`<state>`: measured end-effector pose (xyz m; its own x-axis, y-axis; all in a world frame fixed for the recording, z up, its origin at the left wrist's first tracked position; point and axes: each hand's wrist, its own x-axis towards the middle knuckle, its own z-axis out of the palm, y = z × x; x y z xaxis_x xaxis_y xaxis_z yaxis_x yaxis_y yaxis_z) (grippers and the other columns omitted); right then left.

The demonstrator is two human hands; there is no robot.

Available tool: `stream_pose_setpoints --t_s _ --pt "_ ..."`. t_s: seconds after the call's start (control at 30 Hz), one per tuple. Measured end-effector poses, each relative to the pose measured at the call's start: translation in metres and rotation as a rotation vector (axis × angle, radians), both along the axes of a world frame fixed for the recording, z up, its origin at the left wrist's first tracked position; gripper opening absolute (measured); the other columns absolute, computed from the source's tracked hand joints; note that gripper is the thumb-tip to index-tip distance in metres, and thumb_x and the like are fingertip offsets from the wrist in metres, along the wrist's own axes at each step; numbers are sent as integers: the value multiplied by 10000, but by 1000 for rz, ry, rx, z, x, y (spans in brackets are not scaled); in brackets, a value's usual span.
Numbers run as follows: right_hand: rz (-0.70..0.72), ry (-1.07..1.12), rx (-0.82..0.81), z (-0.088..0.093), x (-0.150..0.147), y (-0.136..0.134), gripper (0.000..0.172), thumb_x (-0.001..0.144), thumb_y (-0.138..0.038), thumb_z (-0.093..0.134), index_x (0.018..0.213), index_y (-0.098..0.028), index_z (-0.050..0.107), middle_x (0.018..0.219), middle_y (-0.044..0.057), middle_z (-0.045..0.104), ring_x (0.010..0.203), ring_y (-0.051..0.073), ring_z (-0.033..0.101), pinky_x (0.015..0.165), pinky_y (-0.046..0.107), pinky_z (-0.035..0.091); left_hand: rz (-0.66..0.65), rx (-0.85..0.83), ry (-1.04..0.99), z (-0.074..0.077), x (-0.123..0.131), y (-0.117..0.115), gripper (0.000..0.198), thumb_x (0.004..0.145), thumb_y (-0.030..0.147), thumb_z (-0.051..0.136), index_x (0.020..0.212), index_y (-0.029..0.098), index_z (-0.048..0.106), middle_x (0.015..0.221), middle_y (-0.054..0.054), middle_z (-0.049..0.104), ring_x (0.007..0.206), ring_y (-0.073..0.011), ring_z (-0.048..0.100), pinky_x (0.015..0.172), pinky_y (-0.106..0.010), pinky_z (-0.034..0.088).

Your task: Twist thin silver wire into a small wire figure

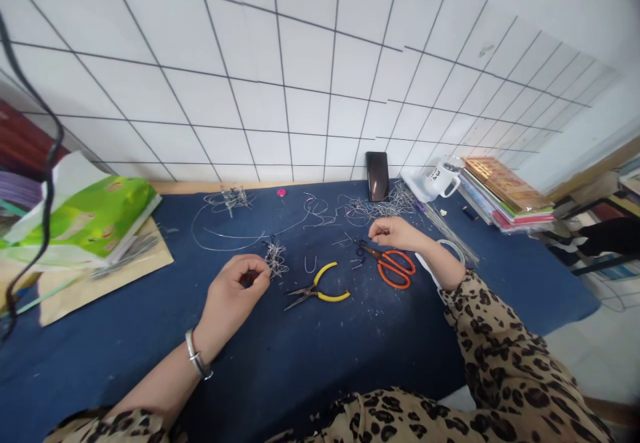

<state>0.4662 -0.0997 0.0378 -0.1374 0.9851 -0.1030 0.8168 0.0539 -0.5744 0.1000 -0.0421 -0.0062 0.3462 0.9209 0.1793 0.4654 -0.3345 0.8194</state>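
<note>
Between the thumb and fingertips of my left hand (239,291) is the edge of a small tangled wire bundle (276,259). My right hand (395,233) hovers just above orange-handled scissors (395,268), its fingers curled together; whatever they hold, if anything, is too small to tell. Yellow-handled pliers (318,290) lie with open jaws between my hands. Just above the pliers rests a U-shaped wire piece (311,265). Short dark bits lie by the scissors' blades.
Loose wire (400,200) spreads along the back near a dark phone (378,176) against the tiled wall. A white mug (444,178) and stacked books (510,193) stand right; a green package (95,216) lies left on the blue cloth (320,356).
</note>
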Motion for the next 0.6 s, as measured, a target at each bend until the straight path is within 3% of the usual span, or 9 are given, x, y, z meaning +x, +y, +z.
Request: stream_pose_setpoints --t_s 0.17,0.43,0.6 --pt "68 332 -101 3 -56 22 272 756 -201 529 997 -166 652 781 8 639 649 102 573 641 222 447 -23 56 -26 4 2 -1 69 733 191 529 717 174 594 880 -25 599 747 -141 550 652 -248 435" --pt "134 654 -235 -5 -122 54 154 695 -190 607 820 -154 689 716 8 631 568 85 544 572 217 459 19 71 -116 5 2 3 72 720 128 526 700 170 580 841 -18 584 707 -125 532 613 -238 429" --pt "117 718 -234 -11 -151 68 238 732 -221 608 950 -156 678 787 32 660 689 116 614 694 268 495 46 46 -179 7 -1 6 89 712 97 532 686 166 581 813 -17 586 712 -124 531 612 -232 421"
